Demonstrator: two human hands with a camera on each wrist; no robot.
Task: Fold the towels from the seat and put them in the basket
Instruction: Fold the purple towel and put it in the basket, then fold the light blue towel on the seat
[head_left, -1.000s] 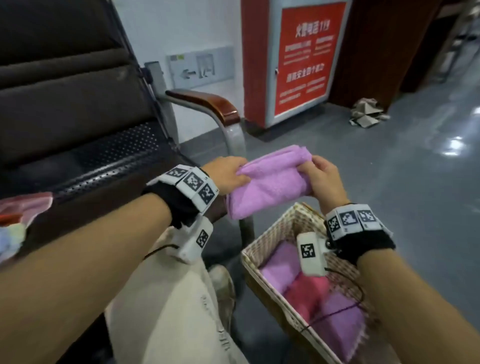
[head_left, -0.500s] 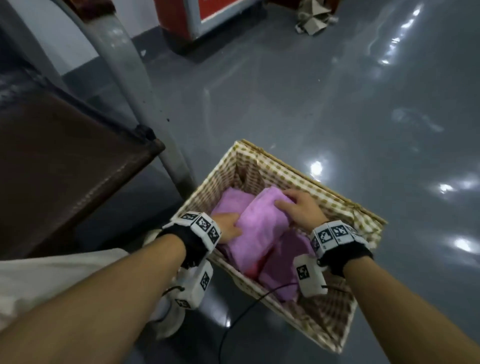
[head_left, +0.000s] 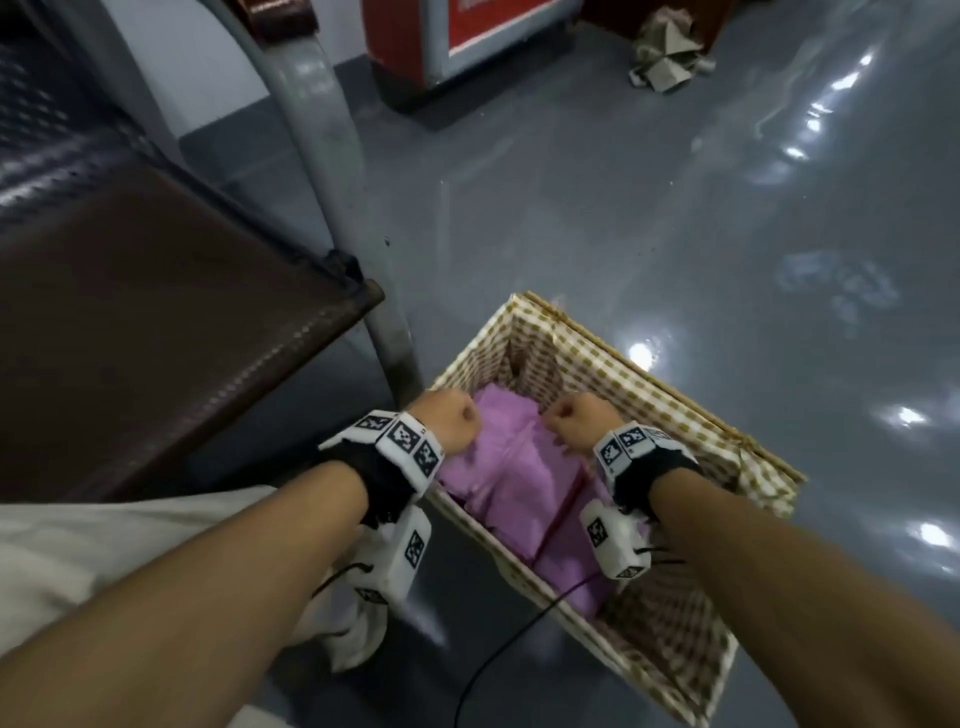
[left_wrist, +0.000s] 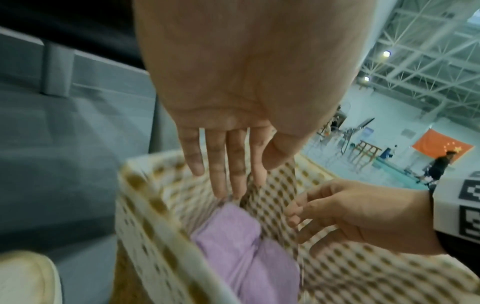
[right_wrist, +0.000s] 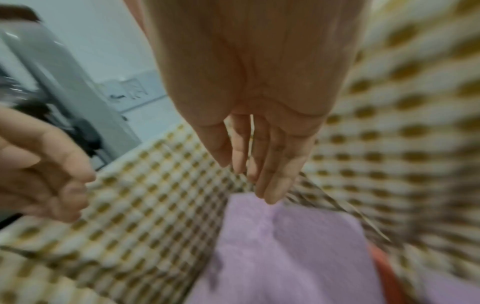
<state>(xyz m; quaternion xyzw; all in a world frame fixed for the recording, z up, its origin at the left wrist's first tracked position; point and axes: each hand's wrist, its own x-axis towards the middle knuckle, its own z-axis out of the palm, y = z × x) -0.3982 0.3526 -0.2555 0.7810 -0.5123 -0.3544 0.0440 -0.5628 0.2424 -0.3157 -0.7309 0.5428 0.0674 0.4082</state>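
Observation:
A wicker basket (head_left: 675, 395) with checked lining stands on the floor beside the seat (head_left: 156, 322). A folded purple towel (head_left: 509, 467) lies inside it on top of other purple towels and a red one (head_left: 566, 506). My left hand (head_left: 452, 421) hovers over the towel's left edge and my right hand (head_left: 576, 421) over its right edge. In the left wrist view the left hand (left_wrist: 233, 164) has straight fingers and holds nothing above the towel (left_wrist: 233, 246). In the right wrist view the right hand (right_wrist: 259, 160) hangs relaxed and empty over the towel (right_wrist: 285, 246).
The seat's grey metal leg (head_left: 332, 182) rises just left of the basket. A red cabinet (head_left: 457, 31) and crumpled cardboard (head_left: 665, 52) sit far back on the glossy grey floor. My shoe (head_left: 358, 623) and a black cable (head_left: 493, 660) lie by the basket's near side.
The purple towel went from in front of the seat down into the basket. Both hands have let go of it and lifted slightly above it.

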